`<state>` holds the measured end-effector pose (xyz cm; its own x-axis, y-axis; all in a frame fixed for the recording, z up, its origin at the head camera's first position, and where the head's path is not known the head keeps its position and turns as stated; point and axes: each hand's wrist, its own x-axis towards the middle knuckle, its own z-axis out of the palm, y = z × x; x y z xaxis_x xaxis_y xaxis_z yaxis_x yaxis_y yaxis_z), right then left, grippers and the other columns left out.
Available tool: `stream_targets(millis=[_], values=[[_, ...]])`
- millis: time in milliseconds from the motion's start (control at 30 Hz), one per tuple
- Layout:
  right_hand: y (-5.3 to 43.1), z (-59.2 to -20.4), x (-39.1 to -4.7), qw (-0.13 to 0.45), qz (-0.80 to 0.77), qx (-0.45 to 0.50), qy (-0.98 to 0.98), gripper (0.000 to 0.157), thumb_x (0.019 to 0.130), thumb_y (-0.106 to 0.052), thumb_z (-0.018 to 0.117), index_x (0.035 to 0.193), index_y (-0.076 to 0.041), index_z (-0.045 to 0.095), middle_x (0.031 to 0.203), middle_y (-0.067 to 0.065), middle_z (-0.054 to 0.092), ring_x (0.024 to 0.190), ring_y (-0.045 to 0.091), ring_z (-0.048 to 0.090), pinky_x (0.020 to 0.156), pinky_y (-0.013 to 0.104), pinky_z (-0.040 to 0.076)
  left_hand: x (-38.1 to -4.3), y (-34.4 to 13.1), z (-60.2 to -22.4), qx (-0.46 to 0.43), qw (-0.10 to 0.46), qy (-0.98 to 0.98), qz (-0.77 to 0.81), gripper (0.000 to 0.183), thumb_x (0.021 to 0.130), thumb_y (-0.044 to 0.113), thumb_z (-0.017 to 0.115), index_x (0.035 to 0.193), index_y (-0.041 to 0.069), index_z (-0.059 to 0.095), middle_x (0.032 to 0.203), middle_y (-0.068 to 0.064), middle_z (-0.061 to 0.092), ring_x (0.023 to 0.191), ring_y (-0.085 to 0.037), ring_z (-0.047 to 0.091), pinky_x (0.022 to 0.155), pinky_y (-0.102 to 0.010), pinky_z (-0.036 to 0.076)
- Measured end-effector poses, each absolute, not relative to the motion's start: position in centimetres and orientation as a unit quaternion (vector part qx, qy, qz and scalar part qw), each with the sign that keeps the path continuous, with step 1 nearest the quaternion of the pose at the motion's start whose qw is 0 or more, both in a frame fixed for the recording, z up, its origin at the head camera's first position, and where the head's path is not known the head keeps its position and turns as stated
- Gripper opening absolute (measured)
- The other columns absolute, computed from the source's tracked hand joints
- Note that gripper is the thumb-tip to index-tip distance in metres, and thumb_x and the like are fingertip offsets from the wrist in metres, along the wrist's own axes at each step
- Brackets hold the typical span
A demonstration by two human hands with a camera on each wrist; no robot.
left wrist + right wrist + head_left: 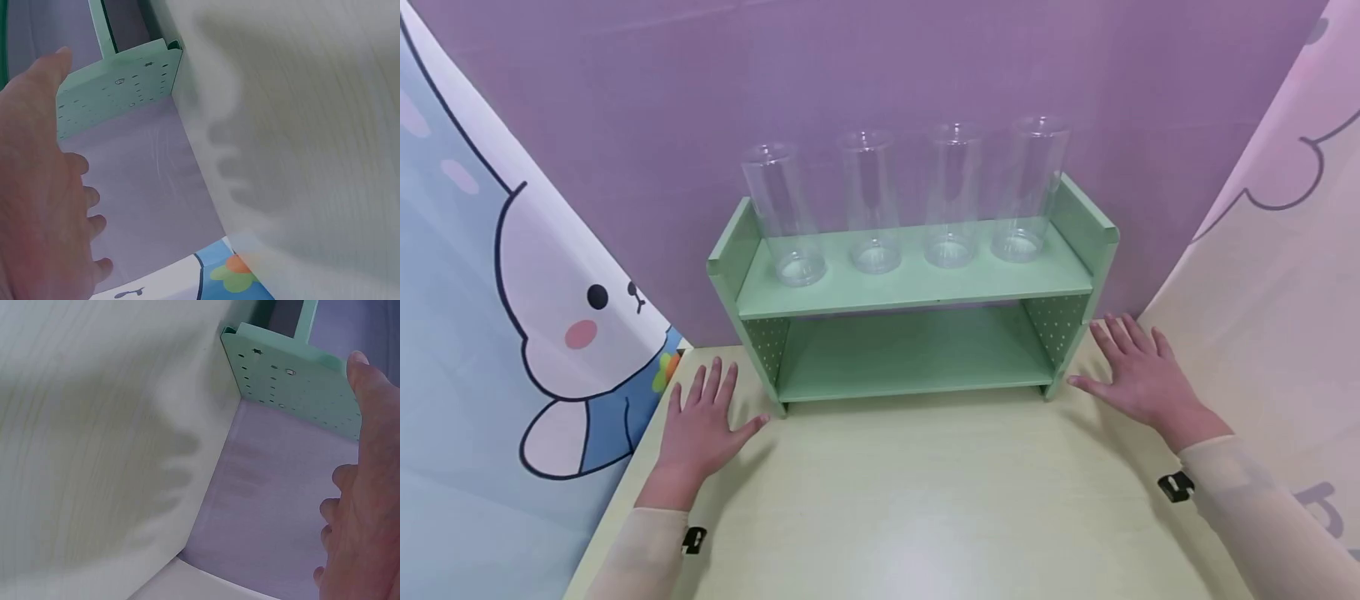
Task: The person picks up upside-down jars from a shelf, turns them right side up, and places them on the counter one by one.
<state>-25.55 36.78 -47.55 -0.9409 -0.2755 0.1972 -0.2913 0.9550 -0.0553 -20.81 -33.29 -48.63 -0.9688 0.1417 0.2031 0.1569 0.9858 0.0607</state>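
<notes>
A green two-tier shelf (917, 354) stands at the back of the table. Along its top board, several tall clear cups (951, 196) stand upright in a row, with gaps between them; the lower tier holds nothing. My left hand (700, 425) is at the shelf's left, fingers spread, thumb toward the shelf's front left foot. On the other side, my right hand (1150, 383) is spread the same way, its thumb toward the right side panel. Both wrist views show a perforated side panel (125, 81) beyond the thumb, and neither hand holds anything.
The pale wooden table (917, 492) extends in front of the shelf. A purple cloth (910, 67) hangs close behind it. Printed curtains flank the table, one with a cartoon rabbit (572, 308) at left, the other pinkish (1285, 333) at right.
</notes>
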Motion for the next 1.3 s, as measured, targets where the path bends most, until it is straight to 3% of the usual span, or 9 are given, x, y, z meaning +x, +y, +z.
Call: stream_targets(millis=[300,533,733,900,967,1033,1133,1233,1300], values=[[36.9,-47.7,-26.1,0.12,0.081,0.145,-0.979,0.11,0.101,-0.07,0.065,0.174,0.001,0.023,0.177,0.031,0.024,0.162,0.057,0.02,0.126,0.079,0.017,-21.3,-33.4,-48.6,-0.069,0.111,-0.988,-0.08,0.109,0.102,0.073,0.062,0.177,0.007,0.018,0.18,-0.027,0.018,0.164,-0.053,0.02,0.128,-0.078,0.012],[37.0,-47.9,-26.6,0.18,0.163,0.166,-0.956,0.103,0.097,-0.054,0.08,0.168,0.006,0.037,0.165,0.034,0.044,0.151,0.059,0.038,0.118,0.079,0.033,-21.8,-33.6,-48.9,-0.072,0.134,-0.97,-0.189,0.104,0.101,0.059,0.075,0.173,0.002,0.026,0.173,-0.032,0.032,0.153,-0.059,0.035,0.119,-0.081,0.031],[37.1,-48.2,-26.7,0.183,0.279,0.169,-0.927,0.094,0.097,-0.033,0.086,0.17,0.001,0.036,0.164,0.033,0.046,0.148,0.06,0.042,0.116,0.078,0.036,-22.5,-33.7,-49.0,-0.057,0.076,-0.935,-0.341,0.103,0.104,0.04,0.079,0.176,0.002,0.016,0.176,-0.031,0.026,0.159,-0.055,0.029,0.123,-0.076,0.032],[36.6,-48.4,-26.3,0.15,0.382,0.15,-0.899,0.089,0.102,-0.019,0.082,0.17,0.005,0.031,0.165,0.037,0.042,0.145,0.062,0.044,0.108,0.079,0.042,-22.5,-33.5,-49.0,-0.058,0.049,-0.892,-0.446,0.098,0.106,0.026,0.078,0.177,0.005,0.013,0.179,-0.027,0.023,0.162,-0.052,0.025,0.128,-0.071,0.027],[36.2,-48.7,-26.2,0.138,0.42,0.14,-0.886,0.086,0.103,-0.016,0.08,0.171,0.003,0.03,0.165,0.036,0.042,0.145,0.061,0.045,0.113,0.069,0.047,-22.2,-33.4,-49.1,-0.06,0.047,-0.877,-0.475,0.096,0.106,0.023,0.078,0.177,0.006,0.015,0.179,-0.025,0.024,0.163,-0.05,0.025,0.13,-0.069,0.025],[35.9,-49.0,-26.1,0.13,0.443,0.128,-0.878,0.084,0.105,-0.017,0.079,0.172,-0.001,0.03,0.166,0.033,0.044,0.146,0.058,0.046,0.118,0.046,0.051,-21.9,-33.2,-49.3,-0.057,0.045,-0.864,-0.498,0.094,0.107,0.022,0.077,0.177,0.008,0.016,0.179,-0.024,0.026,0.164,-0.048,0.025,0.131,-0.067,0.025],[35.4,-49.3,-26.1,0.126,0.471,0.119,-0.865,0.081,0.107,-0.017,0.076,0.173,-0.004,0.031,0.165,0.031,0.045,0.145,0.056,0.048,0.106,0.011,0.048,-21.5,-32.9,-49.5,-0.048,0.047,-0.843,-0.533,0.091,0.107,0.02,0.077,0.177,0.008,0.019,0.179,-0.021,0.028,0.165,-0.045,0.025,0.132,-0.064,0.024],[34.9,-49.1,-26.0,0.133,0.497,0.118,-0.849,0.077,0.108,-0.014,0.075,0.172,-0.004,0.033,0.163,0.03,0.048,0.145,0.05,0.051,0.098,0.003,0.046,-21.3,-32.4,-49.5,-0.039,0.05,-0.82,-0.568,0.088,0.108,0.018,0.076,0.176,0.008,0.021,0.179,-0.018,0.03,0.165,-0.041,0.027,0.133,-0.061,0.024],[34.5,-48.9,-25.9,0.141,0.515,0.117,-0.838,0.074,0.108,-0.013,0.074,0.171,-0.006,0.037,0.162,0.027,0.051,0.144,0.037,0.056,0.099,0.006,0.048,-21.3,-32.2,-49.5,-0.036,0.055,-0.811,-0.581,0.086,0.108,0.016,0.075,0.176,0.008,0.022,0.178,-0.017,0.031,0.165,-0.039,0.028,0.133,-0.059,0.025]])
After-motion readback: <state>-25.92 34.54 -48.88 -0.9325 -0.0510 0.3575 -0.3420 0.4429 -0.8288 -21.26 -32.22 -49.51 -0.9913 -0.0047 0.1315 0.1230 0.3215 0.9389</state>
